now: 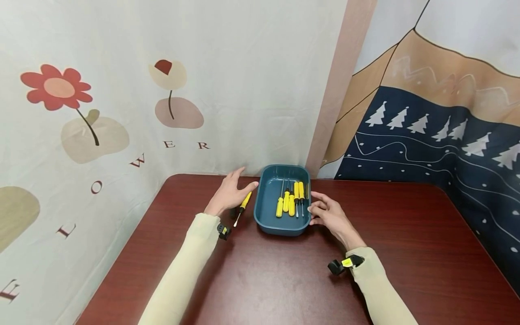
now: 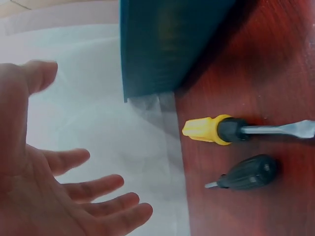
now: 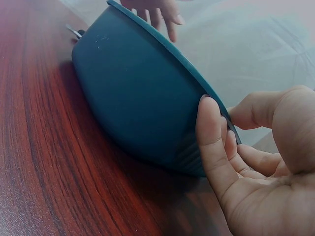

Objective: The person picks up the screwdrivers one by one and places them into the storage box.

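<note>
A deep blue plastic tray (image 1: 266,212) stands near the table's back edge, holding several yellow-handled screwdrivers (image 1: 286,201) laid side by side. My right hand (image 1: 331,216) pinches the tray's right rim; in the right wrist view a finger lies against the outer wall (image 3: 138,93) and the thumb is at the rim. Left of the tray, my left hand (image 1: 229,192) is raised with fingers spread and holds nothing. Below it on the table lie a yellow-handled flat screwdriver (image 2: 204,129) with a black collar and a short black screwdriver (image 2: 248,172), mostly hidden by the hand in the head view.
The dark red wooden table (image 1: 276,280) runs up to a pale cloth wall (image 1: 252,113) with flower prints. At the right hangs a navy cloth (image 1: 406,158) with white tree prints. Both wrists carry small black cameras (image 1: 345,264).
</note>
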